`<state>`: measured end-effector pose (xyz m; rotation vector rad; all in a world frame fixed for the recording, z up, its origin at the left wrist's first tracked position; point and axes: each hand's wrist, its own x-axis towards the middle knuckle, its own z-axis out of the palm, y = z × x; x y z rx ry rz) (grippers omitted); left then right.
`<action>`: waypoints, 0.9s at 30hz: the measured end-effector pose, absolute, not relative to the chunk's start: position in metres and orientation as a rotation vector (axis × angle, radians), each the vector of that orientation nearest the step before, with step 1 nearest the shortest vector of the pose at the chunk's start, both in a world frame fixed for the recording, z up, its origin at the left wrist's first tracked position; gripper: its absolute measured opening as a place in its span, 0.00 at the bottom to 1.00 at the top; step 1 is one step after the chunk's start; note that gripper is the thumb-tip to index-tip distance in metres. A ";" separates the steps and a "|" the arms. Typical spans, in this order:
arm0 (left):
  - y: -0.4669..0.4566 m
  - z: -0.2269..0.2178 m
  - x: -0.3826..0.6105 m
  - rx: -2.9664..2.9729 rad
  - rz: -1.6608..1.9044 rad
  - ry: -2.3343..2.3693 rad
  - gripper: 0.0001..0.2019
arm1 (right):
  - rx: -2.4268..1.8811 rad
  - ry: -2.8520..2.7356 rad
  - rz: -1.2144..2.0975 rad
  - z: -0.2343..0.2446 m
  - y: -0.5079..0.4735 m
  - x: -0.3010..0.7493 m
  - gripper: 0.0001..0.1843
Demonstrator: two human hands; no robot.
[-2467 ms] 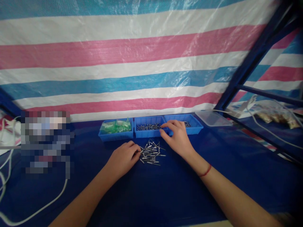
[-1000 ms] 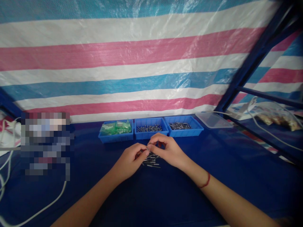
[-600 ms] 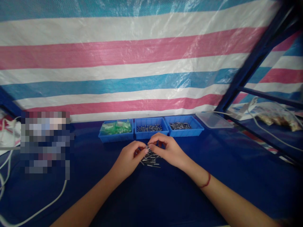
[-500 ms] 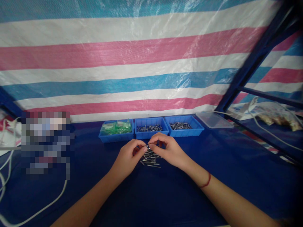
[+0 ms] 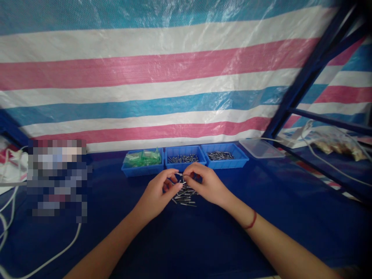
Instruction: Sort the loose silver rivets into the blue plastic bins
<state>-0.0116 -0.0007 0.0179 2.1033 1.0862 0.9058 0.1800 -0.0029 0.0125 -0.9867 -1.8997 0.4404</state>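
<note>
Head-worn view, facing forward, down over table (image 5: 192, 244).

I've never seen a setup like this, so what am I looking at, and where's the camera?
There's no machine: these are a person's bare hands, seen from one camera worn on the head, looking forward and down. The left hand and right hand are close together over a pile of thin metal pins on a dark blue table. A small shiny piece shows between them; which hand grips it is hard to tell. Behind stand three blue bins, one with green plastic packets, two with metal pieces.
</note>
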 end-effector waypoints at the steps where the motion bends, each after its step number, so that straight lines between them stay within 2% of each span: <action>1: 0.000 0.020 -0.014 2.142 0.864 1.081 0.20 | -1.013 -1.886 0.377 0.014 -0.001 0.185 0.05; 3: 0.001 0.026 -0.020 2.277 0.755 1.077 0.23 | -1.099 -1.832 0.233 0.018 0.005 0.198 0.05; 7: 0.007 0.034 -0.038 2.525 0.504 1.081 0.17 | -1.408 -1.637 -0.036 0.019 0.020 0.235 0.08; 10: 0.014 0.029 -0.050 2.562 0.345 1.094 0.17 | -1.642 -1.531 -0.130 0.017 0.028 0.260 0.13; 13: 0.019 0.022 -0.054 2.565 0.245 1.068 0.19 | -1.695 -1.510 -0.165 0.016 0.031 0.267 0.16; 15: 0.020 0.019 -0.052 2.565 0.249 1.043 0.17 | -1.632 -1.565 -0.138 0.016 0.029 0.260 0.15; 19: 0.017 0.018 -0.042 2.565 0.321 1.027 0.08 | -1.421 -1.830 0.009 0.015 0.019 0.232 0.12; 27: 0.014 0.015 -0.034 2.565 0.392 1.111 0.07 | -1.158 -2.208 0.332 0.010 -0.006 0.185 0.08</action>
